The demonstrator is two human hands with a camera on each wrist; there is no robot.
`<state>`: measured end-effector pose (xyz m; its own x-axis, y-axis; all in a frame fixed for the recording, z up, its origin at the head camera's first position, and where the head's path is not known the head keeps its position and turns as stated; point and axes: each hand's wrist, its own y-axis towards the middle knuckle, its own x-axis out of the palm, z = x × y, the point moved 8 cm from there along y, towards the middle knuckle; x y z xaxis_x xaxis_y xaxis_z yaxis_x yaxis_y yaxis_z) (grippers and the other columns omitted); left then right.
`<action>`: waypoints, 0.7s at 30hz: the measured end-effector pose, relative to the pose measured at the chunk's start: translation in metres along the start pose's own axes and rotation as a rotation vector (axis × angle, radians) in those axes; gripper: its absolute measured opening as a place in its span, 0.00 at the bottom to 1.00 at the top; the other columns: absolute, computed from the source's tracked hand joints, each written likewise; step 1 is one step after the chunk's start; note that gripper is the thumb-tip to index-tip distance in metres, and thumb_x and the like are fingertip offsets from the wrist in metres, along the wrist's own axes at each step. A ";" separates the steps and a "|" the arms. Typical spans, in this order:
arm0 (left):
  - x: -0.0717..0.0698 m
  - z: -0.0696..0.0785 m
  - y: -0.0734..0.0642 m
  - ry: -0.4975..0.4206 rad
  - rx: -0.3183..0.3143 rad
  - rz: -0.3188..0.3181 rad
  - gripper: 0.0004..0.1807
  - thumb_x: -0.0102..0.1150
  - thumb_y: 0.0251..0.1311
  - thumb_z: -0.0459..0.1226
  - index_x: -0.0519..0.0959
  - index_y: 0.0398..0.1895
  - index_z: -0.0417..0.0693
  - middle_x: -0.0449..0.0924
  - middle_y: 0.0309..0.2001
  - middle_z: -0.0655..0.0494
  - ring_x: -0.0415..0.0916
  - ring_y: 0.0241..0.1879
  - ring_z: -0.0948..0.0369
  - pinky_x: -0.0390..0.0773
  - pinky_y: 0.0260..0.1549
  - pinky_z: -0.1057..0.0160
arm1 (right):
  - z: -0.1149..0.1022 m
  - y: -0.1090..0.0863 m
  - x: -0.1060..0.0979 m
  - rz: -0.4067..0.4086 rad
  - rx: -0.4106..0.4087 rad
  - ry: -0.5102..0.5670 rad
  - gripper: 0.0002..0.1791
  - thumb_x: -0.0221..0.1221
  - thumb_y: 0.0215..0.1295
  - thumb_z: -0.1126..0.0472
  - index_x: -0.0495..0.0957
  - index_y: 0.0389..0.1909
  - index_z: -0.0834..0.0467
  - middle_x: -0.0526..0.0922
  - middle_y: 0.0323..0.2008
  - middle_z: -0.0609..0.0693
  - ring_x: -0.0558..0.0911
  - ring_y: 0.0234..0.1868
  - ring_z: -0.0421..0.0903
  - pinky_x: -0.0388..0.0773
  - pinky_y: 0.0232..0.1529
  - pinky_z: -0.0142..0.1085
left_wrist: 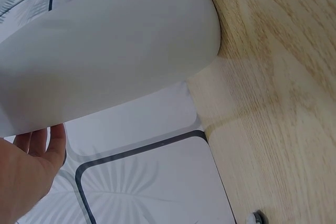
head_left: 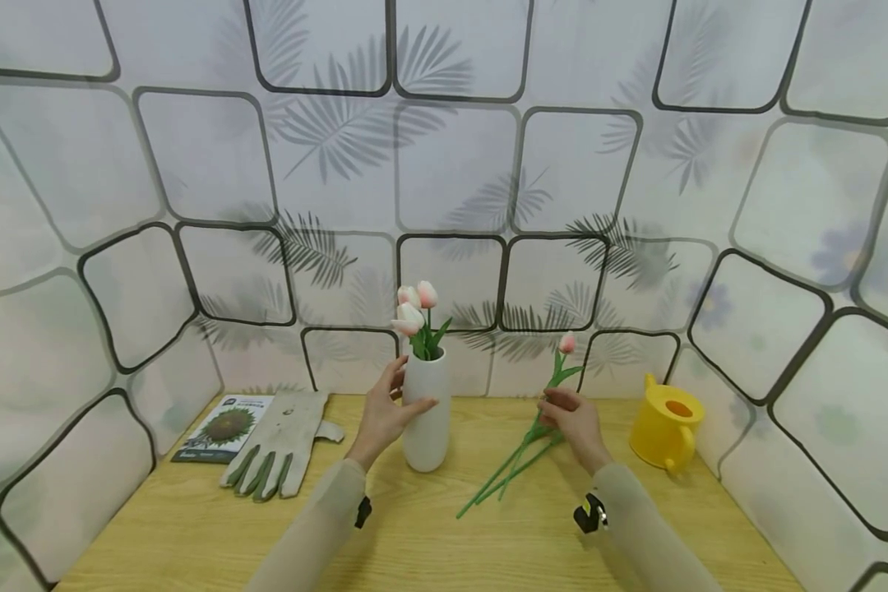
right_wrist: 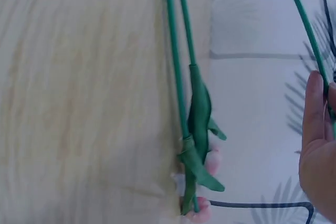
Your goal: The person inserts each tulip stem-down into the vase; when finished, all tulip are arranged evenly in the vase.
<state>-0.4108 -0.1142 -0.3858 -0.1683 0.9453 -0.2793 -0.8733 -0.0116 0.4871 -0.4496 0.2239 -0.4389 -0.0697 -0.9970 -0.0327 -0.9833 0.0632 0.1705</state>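
Note:
A tall white vase (head_left: 427, 419) stands upright on the wooden table with several pale pink tulips (head_left: 409, 319) in its mouth. My left hand (head_left: 385, 415) holds its left side, thumb across the front and the other fingers reaching behind. My right hand (head_left: 577, 419) pinches the green stem of a single pink tulip (head_left: 566, 344), raised above the table with its bloom upward. In the right wrist view, two more tulips (right_wrist: 199, 108) lie on the table beside that hand, their leaves and pink heads close together.
On the left, a white work glove (head_left: 289, 427) with green fingertips overlaps a seed packet (head_left: 225, 427) with a sunflower picture. A yellow watering can (head_left: 651, 427) stands at the right. Patterned walls (head_left: 451, 173) enclose the table's back and sides.

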 end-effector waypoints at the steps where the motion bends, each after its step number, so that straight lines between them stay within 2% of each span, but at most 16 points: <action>1: 0.000 0.000 0.000 0.001 -0.001 0.000 0.45 0.77 0.48 0.45 0.65 0.71 0.56 0.79 0.56 0.46 0.76 0.56 0.51 0.77 0.55 0.46 | -0.004 0.000 0.001 0.001 -0.007 0.022 0.22 0.64 0.63 0.68 0.73 0.57 0.69 0.85 0.38 0.43 0.86 0.39 0.41 0.84 0.45 0.40; 5: 0.000 0.000 0.000 0.001 0.000 0.000 0.45 0.77 0.48 0.46 0.65 0.71 0.56 0.79 0.56 0.46 0.76 0.56 0.51 0.77 0.55 0.46 | -0.017 0.001 0.006 -0.001 -0.030 0.075 0.22 0.65 0.63 0.67 0.69 0.54 0.67 0.85 0.38 0.40 0.87 0.40 0.41 0.84 0.43 0.35; 9: 0.001 0.001 0.001 0.000 0.003 -0.001 0.45 0.76 0.48 0.46 0.65 0.71 0.56 0.79 0.56 0.46 0.76 0.56 0.51 0.77 0.56 0.46 | -0.029 0.002 0.008 0.018 -0.041 0.107 0.21 0.65 0.63 0.65 0.68 0.53 0.62 0.87 0.37 0.39 0.88 0.37 0.41 0.85 0.38 0.35; 13: 0.001 0.000 0.001 0.005 -0.007 -0.003 0.45 0.76 0.48 0.46 0.65 0.71 0.56 0.78 0.56 0.46 0.76 0.57 0.51 0.76 0.56 0.47 | -0.039 0.004 0.009 0.037 -0.048 0.174 0.21 0.64 0.64 0.65 0.68 0.55 0.60 0.87 0.38 0.39 0.88 0.37 0.41 0.85 0.40 0.36; 17: 0.000 0.001 0.000 0.006 -0.005 -0.001 0.46 0.77 0.48 0.46 0.65 0.71 0.54 0.78 0.57 0.46 0.76 0.57 0.50 0.76 0.56 0.46 | -0.048 0.006 0.011 0.054 -0.059 0.282 0.23 0.62 0.64 0.70 0.68 0.57 0.66 0.87 0.36 0.41 0.88 0.41 0.41 0.84 0.44 0.36; 21: -0.001 0.001 0.001 0.003 -0.002 0.001 0.46 0.76 0.49 0.45 0.64 0.72 0.52 0.78 0.57 0.45 0.76 0.57 0.49 0.76 0.56 0.45 | -0.059 0.007 0.014 0.069 -0.066 0.325 0.22 0.61 0.64 0.70 0.67 0.58 0.66 0.86 0.37 0.43 0.87 0.41 0.40 0.84 0.45 0.36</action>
<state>-0.4108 -0.1144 -0.3846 -0.1702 0.9444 -0.2814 -0.8739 -0.0127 0.4860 -0.4478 0.2082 -0.3803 -0.0683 -0.9532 0.2946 -0.9645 0.1386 0.2249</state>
